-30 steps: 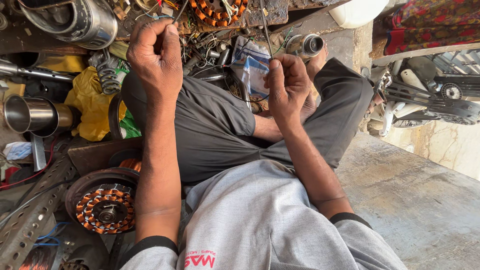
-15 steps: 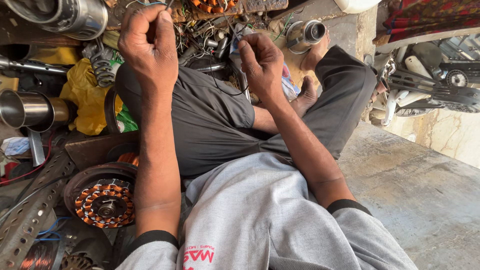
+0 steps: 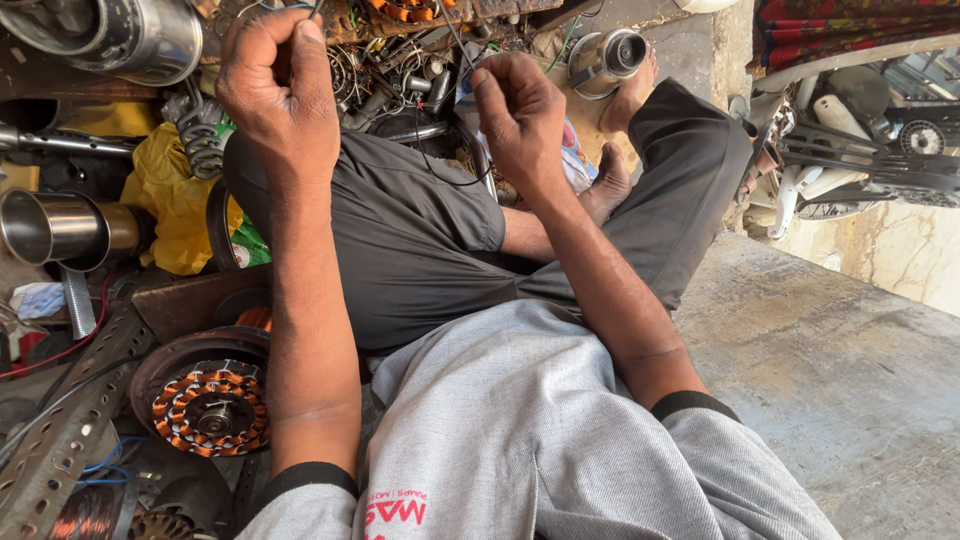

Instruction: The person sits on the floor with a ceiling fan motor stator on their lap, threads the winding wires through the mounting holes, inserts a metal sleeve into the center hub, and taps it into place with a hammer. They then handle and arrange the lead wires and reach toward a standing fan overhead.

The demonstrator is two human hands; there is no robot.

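Observation:
I sit cross-legged on the floor in dark trousers. My left hand is raised with its fingers pinched on the end of thin wires near the top edge. My right hand is closed with thumb and fingers pinched on a thin dark wire that runs up toward a copper-wound stator at the top, and loops down over my knee. The stator is mostly cut off by the frame edge.
At lower left a second copper-wound stator sits in a round housing. Metal cylinders, a yellow bag, springs, perforated metal strip and small parts crowd the left. A shiny metal cup lies by my foot. Bare concrete is on the right.
My right hand has moved left and up toward the left hand. The view has shifted slightly, so both hands sit higher and closer together.

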